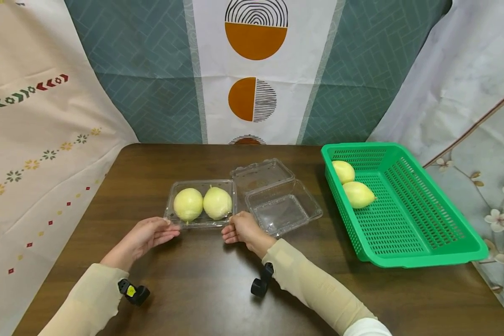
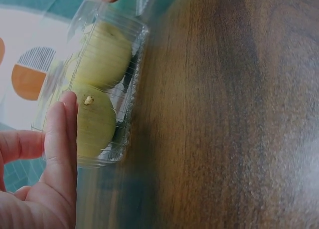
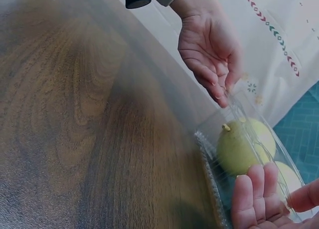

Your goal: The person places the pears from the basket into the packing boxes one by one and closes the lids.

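Pears [image 1: 188, 204], two of them, pale yellow, sit side by side inside a clear plastic box [image 1: 206, 225] on the brown desk [image 1: 185, 289], slightly left of the middle of your view. The left wrist view shows clear plastic covering the fruit; whether the catches have snapped home cannot be told.

Both your hands are at the box's near edge, one at each corner. Your left hand [image 1: 149, 233] pinches the near left corner lightly between thumb and fingers, those fingers nearly straight and pressed together. Your right hand [image 1: 245, 228] pinches the near right corner the same way, its other fingers gently bent below the rim. Neither hand is clenched, and neither touches the fruit.

To do this well, match the pressure of your two hands so that the thin rim does not bow or twist. Pinch only where the two plastic edges meet, with your thumbs above and fingers below, and leave the walls alone, since they would probably dent. Hold the box level; the round pears could roll against one side if it tips.

Mind your right wrist: just beside it lies a second clear box [image 1: 283, 212], its lid hinged open. Farther right, a green basket [image 1: 428, 261] holds two more pears [image 1: 358, 194].
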A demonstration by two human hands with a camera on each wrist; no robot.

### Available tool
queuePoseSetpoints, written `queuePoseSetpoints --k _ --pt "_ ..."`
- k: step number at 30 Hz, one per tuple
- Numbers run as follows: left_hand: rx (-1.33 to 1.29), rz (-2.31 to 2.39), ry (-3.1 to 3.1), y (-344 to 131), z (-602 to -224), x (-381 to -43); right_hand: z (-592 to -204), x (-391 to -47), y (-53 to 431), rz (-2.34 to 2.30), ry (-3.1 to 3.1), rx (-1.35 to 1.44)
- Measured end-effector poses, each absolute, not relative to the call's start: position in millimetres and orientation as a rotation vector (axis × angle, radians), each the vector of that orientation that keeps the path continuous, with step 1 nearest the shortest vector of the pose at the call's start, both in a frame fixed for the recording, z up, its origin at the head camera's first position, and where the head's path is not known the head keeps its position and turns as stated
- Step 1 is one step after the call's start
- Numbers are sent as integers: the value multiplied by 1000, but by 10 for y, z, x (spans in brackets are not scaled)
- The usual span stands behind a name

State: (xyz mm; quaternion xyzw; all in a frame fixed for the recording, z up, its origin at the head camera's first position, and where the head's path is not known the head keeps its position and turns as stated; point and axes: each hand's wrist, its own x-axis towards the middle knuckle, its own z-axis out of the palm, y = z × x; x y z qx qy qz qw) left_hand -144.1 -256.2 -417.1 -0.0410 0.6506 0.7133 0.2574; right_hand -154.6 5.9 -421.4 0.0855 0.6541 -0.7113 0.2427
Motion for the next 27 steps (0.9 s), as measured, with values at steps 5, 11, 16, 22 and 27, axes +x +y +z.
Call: queuePoseSetpoints --k 5,11,16,22,27 --pt "-111 1897 1816 -2565 -4188 -1452 -4204 -1530 47 -1946 1800 228" --pt "-96 1806 1893 -2544 -4190 -1445 -4188 -1494 78 -1878 1886 216" --pt "-135 1753 2013 -2520 -4167 -1429 -4149 -1452 118 -1789 2024 129" --pt "-198 1475 2410 -2492 -4060 -1392 -4024 -1367 210 -1537 2293 -70" --pt "-173 1339 2606 -2502 -3983 -1354 -3911 -1299 302 -1361 2458 -193"
